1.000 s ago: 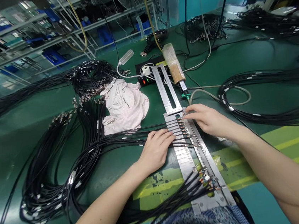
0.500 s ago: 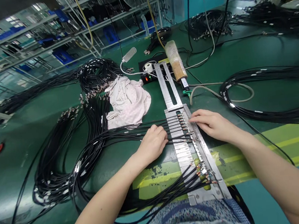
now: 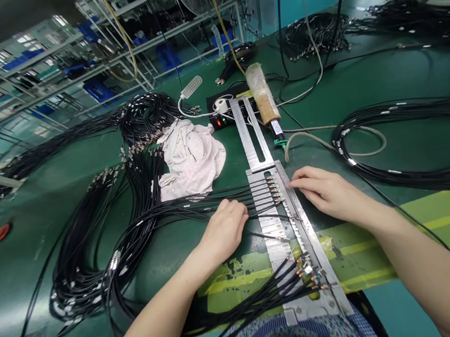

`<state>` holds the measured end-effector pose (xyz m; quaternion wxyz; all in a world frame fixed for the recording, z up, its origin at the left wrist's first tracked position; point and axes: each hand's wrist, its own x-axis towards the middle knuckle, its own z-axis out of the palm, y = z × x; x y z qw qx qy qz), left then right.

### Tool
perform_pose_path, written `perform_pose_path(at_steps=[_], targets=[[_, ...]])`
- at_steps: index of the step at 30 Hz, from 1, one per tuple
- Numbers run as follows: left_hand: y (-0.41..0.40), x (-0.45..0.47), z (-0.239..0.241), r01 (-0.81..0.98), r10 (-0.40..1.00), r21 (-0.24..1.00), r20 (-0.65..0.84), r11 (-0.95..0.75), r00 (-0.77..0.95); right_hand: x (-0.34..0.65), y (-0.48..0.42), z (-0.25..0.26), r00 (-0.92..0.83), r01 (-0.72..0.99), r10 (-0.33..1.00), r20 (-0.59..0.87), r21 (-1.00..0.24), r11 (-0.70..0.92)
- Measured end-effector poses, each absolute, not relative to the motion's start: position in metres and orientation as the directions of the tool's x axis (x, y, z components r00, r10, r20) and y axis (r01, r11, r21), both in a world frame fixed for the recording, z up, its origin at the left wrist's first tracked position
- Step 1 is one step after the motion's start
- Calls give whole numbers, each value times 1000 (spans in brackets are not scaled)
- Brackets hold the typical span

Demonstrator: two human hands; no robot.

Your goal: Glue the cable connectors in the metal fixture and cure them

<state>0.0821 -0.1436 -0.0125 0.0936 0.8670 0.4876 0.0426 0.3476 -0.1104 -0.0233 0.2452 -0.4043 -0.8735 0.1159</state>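
1. I judge the step in hand to be laying black cables (image 3: 244,199) side by side across the slotted metal fixture (image 3: 277,250), their bared ends towards three o'clock.
2. The fixture runs from twelve to about five o'clock between my hands; the neat row sits in its upper slots, while one loose cable (image 3: 266,236) slants lower down, its end resting on the plate.
3. The next move, I think, calls for straightening that stray and lining up its tip.
4. My left hand (image 3: 225,226), at nine o'clock of the fixture, is half curled over the cables; I cannot tell whether the fingers pinch any.
5. My right hand (image 3: 324,193), at three o'clock, has its fingertips drawn close together by the rail's edge; contact is unclear, and I see nothing held.
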Motion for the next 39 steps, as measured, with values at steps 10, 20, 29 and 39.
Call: perform_pose_path(at_steps=[10,20,29,39], targets=[[-143,87,-15,887,896,163,-35,-431,442,349,-111,-23,-574,663,763,297,-378,646],[-138,88,-25,838,851,183,-10,-515,525,324,-118,-40,-727,571,636,260,-286,770],[-133,75,-32,704,760,349,36,-618,649,315,-112,-36,-762,555,613,208,-277,784],[-143,76,-41,732,721,18,193,-681,666,307,-112,-30,-762,597,628,160,-203,776]])
